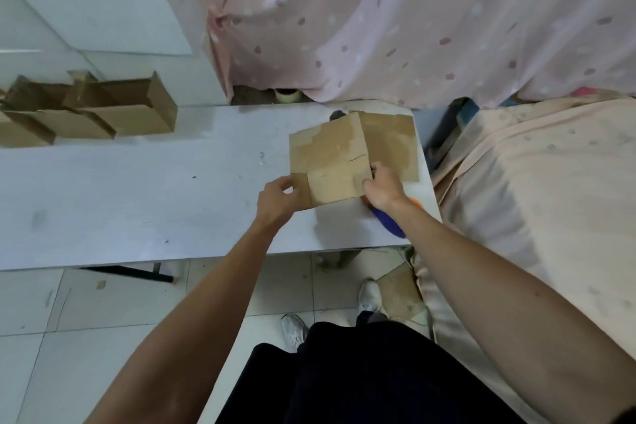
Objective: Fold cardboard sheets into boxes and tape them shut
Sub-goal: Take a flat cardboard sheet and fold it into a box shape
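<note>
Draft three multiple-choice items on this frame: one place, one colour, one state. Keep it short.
1. Where do the folded boxes sit?
A. at the far left of the table
B. on the floor
C. on the bed

2. What colour is the curtain behind the table?
A. green
B. pink with spots
C. black

3. What state is the cardboard sheet in?
A. flat, held in both hands
B. a closed, taped box
C. lying untouched on the table

Answers:
1. A, the brown boxes lie at the table's left end by the wall.
2. B, the fabric is pale pink with darker spots.
3. A, the left hand and right hand each grip a near corner, and no box shape is formed.
</note>
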